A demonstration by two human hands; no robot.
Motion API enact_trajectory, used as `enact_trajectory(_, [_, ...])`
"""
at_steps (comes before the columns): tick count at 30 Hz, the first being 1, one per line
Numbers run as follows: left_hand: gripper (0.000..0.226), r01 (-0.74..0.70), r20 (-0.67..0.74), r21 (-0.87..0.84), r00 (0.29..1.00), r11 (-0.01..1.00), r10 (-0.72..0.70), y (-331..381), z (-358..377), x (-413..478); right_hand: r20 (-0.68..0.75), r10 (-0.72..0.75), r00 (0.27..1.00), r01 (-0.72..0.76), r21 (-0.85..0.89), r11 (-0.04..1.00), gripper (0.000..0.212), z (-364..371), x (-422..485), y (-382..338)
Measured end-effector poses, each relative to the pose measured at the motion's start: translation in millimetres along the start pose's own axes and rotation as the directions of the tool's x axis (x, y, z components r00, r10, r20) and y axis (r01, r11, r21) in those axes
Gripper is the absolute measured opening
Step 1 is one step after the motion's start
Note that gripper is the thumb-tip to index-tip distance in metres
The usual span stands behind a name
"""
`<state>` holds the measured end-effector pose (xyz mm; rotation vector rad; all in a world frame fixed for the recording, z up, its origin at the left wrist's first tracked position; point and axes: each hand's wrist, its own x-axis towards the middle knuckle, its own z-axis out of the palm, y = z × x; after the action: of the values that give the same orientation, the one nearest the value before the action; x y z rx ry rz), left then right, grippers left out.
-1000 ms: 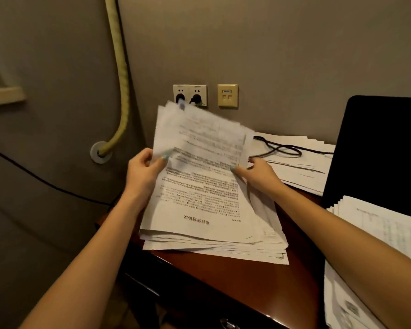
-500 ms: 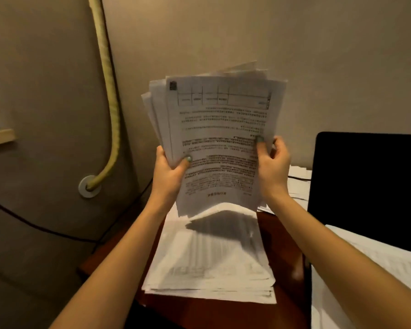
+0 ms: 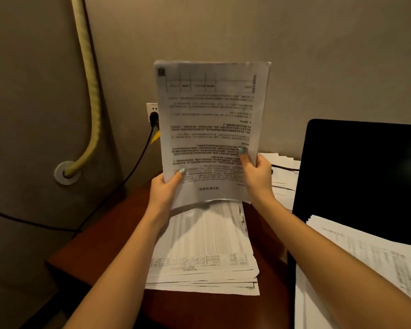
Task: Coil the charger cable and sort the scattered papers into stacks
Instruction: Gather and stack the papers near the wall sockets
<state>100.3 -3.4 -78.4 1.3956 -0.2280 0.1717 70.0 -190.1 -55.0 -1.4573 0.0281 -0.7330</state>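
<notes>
Left hand (image 3: 164, 193) and right hand (image 3: 256, 178) grip, fingers (image 3: 244, 160) curled, an upright squared paper sheaf (image 3: 211, 115); print blurred, perhaps inverted.

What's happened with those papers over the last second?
The sheaf of papers rose off the stack from lying tilted to standing upright, and its fanned edges are now squared together. The left hand and right hand kept gripping its two sides throughout. The stack stayed put on the desk.
</notes>
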Motion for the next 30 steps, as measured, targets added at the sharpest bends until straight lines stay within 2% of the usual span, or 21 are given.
enact_trajectory(2, [0.007,0.02,0.015,-0.017,1.0,1.0,-0.02,2,-2,3,0.009,0.011,1.0,-0.011,0.02,1.0,0.008,-3,2,4])
enact_trajectory(4, [0.011,0.067,0.061,-0.017,0.996,0.998,-0.065,-1,-4,3,0.095,0.069,0.993,-0.068,-0.012,0.998,0.006,-7,1,12])
enact_trajectory(7, [0.015,0.116,0.165,0.021,0.979,0.993,-0.118,-8,-2,-2,0.266,0.228,0.937,-0.179,-0.195,0.964,0.016,-15,-2,32])
enact_trajectory(9, [0.013,0.107,0.149,0.02,0.983,0.994,-0.108,-12,-1,-1,0.302,0.287,0.909,-0.197,-0.296,0.935,0.025,-17,-3,38])
enact_trajectory(11, [0.008,0.085,0.106,0.012,0.991,0.996,-0.086,-15,-1,1,0.267,0.295,0.918,-0.215,-0.291,0.932,0.027,-15,-2,37])
enact_trajectory(14, [0.007,0.099,0.038,-0.024,0.994,0.995,-0.099,-17,-1,5,0.138,0.291,0.947,-0.278,-0.105,0.955,0.024,-8,-1,28])
enact_trajectory(17, [0.009,0.139,0.063,-0.114,0.989,0.984,-0.133,-15,4,4,0.064,0.267,0.961,-0.273,0.096,0.957,0.009,0,0,13])
enact_trajectory(19, [0.021,0.176,0.109,-0.128,0.981,0.976,-0.163,-12,7,-2,0.023,0.232,0.972,-0.233,0.149,0.961,0.009,2,0,0])
enact_trajectory(22, [0.032,0.217,0.174,-0.07,0.964,0.974,-0.202,-5,10,-13,-0.013,0.136,0.991,-0.135,0.058,0.989,0.014,-3,-2,-27])
enact_trajectory(24, [0.025,0.241,0.164,-0.175,0.963,0.955,-0.213,12,7,-11,-0.017,0.097,0.995,-0.097,0.005,0.995,0.019,-14,-4,-48])
enact_trajectory(27, [0.033,0.224,0.134,-0.354,0.973,0.908,-0.188,44,-5,1,-0.037,0.054,0.998,-0.055,-0.049,0.997,0.016,-39,-8,-73])
enact_trajectory(30, [0.023,0.156,0.045,-0.346,0.988,0.925,-0.15,62,-13,-5,-0.087,0.076,0.993,-0.085,-0.109,0.99,0.012,-77,-25,-95])
